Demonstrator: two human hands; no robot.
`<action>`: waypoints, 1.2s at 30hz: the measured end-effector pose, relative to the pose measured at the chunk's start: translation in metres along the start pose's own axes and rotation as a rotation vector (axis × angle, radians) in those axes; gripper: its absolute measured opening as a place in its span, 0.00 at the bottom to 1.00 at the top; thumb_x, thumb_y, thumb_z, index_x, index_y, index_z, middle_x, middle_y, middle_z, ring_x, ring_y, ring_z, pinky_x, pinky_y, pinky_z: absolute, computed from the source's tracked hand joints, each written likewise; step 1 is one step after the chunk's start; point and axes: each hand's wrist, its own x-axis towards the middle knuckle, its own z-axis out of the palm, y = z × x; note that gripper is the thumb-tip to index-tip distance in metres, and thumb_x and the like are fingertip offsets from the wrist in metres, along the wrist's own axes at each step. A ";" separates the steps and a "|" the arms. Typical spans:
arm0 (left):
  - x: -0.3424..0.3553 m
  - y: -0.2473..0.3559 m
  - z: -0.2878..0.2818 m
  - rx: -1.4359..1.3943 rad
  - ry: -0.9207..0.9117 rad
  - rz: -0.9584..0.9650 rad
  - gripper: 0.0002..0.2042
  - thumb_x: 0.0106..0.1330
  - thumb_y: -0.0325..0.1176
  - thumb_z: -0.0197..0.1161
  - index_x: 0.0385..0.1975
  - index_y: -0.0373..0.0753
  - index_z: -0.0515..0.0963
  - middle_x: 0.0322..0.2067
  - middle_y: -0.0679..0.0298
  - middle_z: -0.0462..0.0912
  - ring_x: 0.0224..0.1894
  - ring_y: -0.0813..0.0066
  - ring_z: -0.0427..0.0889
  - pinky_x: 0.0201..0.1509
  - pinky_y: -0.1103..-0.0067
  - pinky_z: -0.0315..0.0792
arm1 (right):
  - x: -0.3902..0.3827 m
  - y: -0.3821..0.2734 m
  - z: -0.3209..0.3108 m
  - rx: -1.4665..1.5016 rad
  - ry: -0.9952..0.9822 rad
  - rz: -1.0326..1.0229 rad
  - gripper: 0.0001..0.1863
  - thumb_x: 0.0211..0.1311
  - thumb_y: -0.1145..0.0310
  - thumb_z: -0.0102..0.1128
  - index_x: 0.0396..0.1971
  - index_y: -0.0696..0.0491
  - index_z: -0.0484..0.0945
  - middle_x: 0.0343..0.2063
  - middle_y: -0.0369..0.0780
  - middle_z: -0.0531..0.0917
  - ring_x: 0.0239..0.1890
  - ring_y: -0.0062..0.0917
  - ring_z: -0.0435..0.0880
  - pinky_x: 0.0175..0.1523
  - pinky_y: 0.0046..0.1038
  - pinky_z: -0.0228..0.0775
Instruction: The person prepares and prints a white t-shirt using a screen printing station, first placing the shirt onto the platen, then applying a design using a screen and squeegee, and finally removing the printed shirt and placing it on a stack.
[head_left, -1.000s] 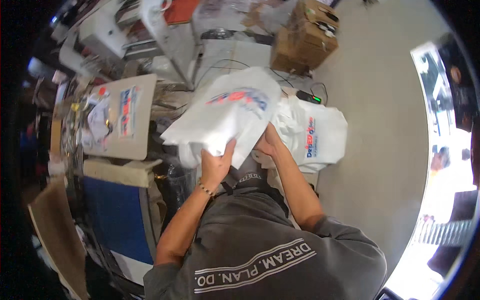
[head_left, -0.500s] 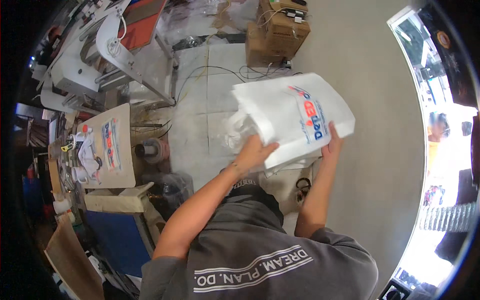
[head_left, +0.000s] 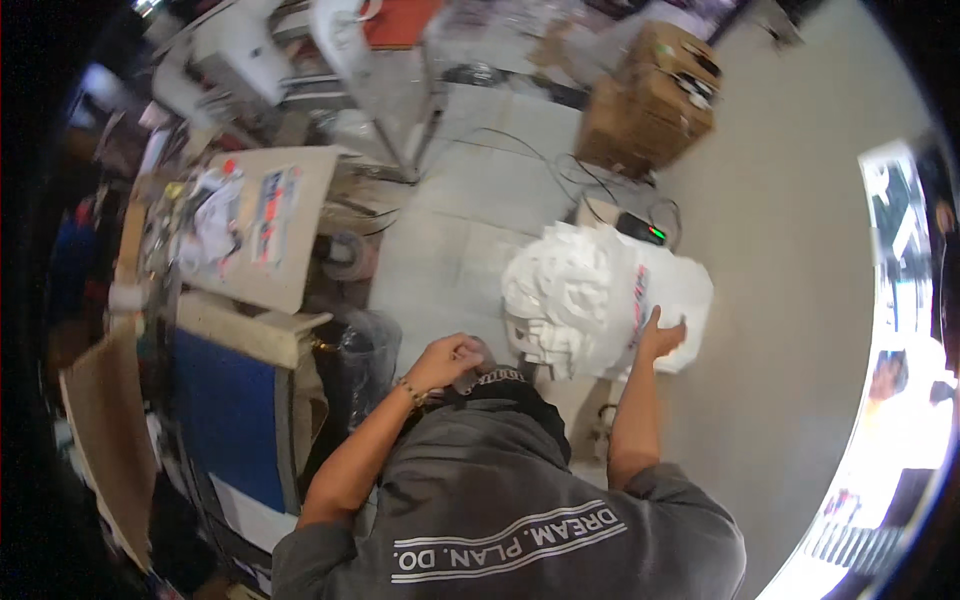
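A stack of white printed bags [head_left: 680,290] lies to the right ahead of me, with bunched white handles [head_left: 560,290] along its left side. My right hand [head_left: 662,340] is at the near right part of the stack, its fingers apart and nothing held in them. Whether it touches the top bag, I cannot tell. My left hand [head_left: 447,362] is in front of my body, left of the stack and apart from it. Its fingers are curled in and somewhat blurred, with nothing visible in them.
Just behind the stack is a black device [head_left: 640,228] with a small lit display. Cardboard boxes [head_left: 650,100] stand farther back, with cables on the floor. To the left are a board [head_left: 310,225] bearing a printed piece, a blue panel [head_left: 225,415] and a machine frame [head_left: 400,120].
The white bag that both hands held up now rests on the stack. My left hand has drawn back toward my body, and my right hand has let go. The view has shifted.
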 end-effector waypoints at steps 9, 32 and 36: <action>-0.165 -0.072 -0.083 -0.311 0.755 0.052 0.14 0.69 0.36 0.67 0.48 0.33 0.81 0.33 0.65 0.85 0.36 0.81 0.83 0.40 0.80 0.77 | 0.077 -0.054 0.068 0.166 -0.366 -0.510 0.24 0.75 0.54 0.46 0.49 0.60 0.80 0.51 0.53 0.83 0.55 0.47 0.79 0.62 0.43 0.68; -0.485 -0.385 -0.143 0.064 1.614 -0.969 0.08 0.64 0.35 0.63 0.27 0.39 0.83 0.30 0.50 0.87 0.32 0.47 0.85 0.38 0.59 0.80 | -0.694 -0.318 -0.162 0.768 -1.824 -2.364 0.08 0.65 0.67 0.62 0.33 0.56 0.84 0.30 0.46 0.85 0.34 0.43 0.84 0.42 0.39 0.77; -0.640 -0.473 0.051 0.457 2.200 -1.301 0.10 0.70 0.34 0.56 0.41 0.39 0.83 0.41 0.54 0.87 0.45 0.54 0.84 0.48 0.60 0.76 | -0.704 -0.295 -0.205 0.483 -2.419 -2.015 0.11 0.65 0.65 0.64 0.34 0.58 0.85 0.31 0.46 0.86 0.33 0.36 0.86 0.40 0.33 0.77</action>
